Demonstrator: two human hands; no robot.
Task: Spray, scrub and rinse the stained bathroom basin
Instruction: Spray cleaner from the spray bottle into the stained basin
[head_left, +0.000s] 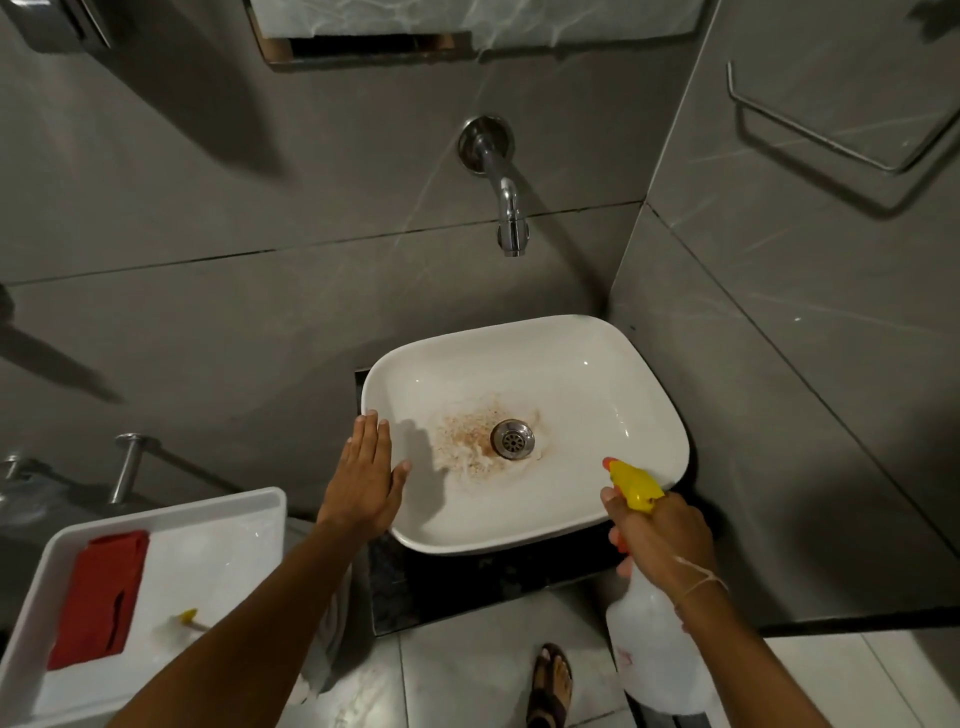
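Head view looks straight down on 1 white basin (644, 374) set on a dark surface (457, 582) in the corner of grey tiled walls. My right hand (662, 540) is closed around the neck of 1 translucent spray bottle (654, 654); its yellow trigger head (635, 486) sticks out of my grip with the nozzle over the basin's near right rim, aimed inward. My left hand (366, 475) is flat and fully open, holding nothing, its palm on the basin's left rim with fingers pointing toward the wall. Between my 2 hands, 1 brown stain (467, 434) spreads just left of the metal drain (512, 439). 1 chrome spout (506, 208) juts from the wall above the basin. At lower left, 1 white tray (156, 517) carries 1 red cloth (101, 597) and a small yellow-tipped thing I cannot identify. 1 sandalled foot (550, 686) shows on the floor.
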